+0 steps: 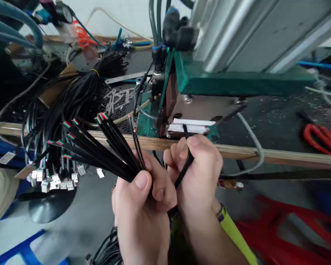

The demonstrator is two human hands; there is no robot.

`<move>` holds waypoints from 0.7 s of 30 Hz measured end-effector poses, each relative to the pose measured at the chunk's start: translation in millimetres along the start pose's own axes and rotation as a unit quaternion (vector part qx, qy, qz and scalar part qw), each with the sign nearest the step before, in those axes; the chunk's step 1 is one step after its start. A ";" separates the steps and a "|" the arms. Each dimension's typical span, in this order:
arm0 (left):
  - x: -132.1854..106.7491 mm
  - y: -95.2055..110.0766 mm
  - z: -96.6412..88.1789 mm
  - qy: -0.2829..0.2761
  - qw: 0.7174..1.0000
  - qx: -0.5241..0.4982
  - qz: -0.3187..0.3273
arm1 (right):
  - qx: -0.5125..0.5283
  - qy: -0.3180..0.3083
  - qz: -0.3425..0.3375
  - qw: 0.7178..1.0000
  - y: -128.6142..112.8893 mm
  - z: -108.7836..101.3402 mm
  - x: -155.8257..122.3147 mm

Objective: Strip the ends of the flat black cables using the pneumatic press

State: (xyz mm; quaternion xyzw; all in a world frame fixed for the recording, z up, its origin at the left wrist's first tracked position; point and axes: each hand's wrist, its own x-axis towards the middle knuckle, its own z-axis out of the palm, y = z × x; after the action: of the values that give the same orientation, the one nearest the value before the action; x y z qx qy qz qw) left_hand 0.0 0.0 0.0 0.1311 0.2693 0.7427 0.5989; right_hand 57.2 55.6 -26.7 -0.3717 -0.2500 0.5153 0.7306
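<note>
My left hand (143, 195) is closed around a fanned bundle of black cables (105, 147), whose cut ends show red, white and green wires toward the upper left. Beside it, my right hand (197, 165) pinches a single black cable (184, 169) between thumb and fingers. The tip of that cable reaches the white strips (191, 127) at the front of the green and grey press machine (206, 108). Whether the tip has entered the slot between the strips I cannot tell. More black cable (107, 248) hangs below my left hand.
Bundled black cables with metal plugs (55, 180) hang over the wooden bench edge (264, 152) at left. Small black scraps and grey pieces (118, 99) litter the bench. Red-handled pliers (321, 138) lie at right. A red stool (287, 228) stands below.
</note>
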 end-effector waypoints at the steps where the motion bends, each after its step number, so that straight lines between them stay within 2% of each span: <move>1: 0.8 1.3 -0.9 -0.004 1.000 0.003 -0.003 | -0.005 -0.002 0.002 1.000 0.3 0.2 1.1; 15: 2.8 2.1 -3.3 -0.010 1.000 0.014 -0.014 | -0.018 -0.015 0.001 1.000 1.3 -1.3 3.4; 21: 1.3 2.1 -8.9 -0.019 1.000 0.022 -0.006 | -0.009 -0.020 -0.023 1.000 5.3 -2.0 4.7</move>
State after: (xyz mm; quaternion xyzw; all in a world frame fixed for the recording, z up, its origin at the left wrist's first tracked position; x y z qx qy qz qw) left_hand -6.6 -1.2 -6.3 0.1565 0.2754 0.7301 0.6055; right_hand 57.3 60.5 -32.2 -0.3623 -0.2777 0.5037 0.7334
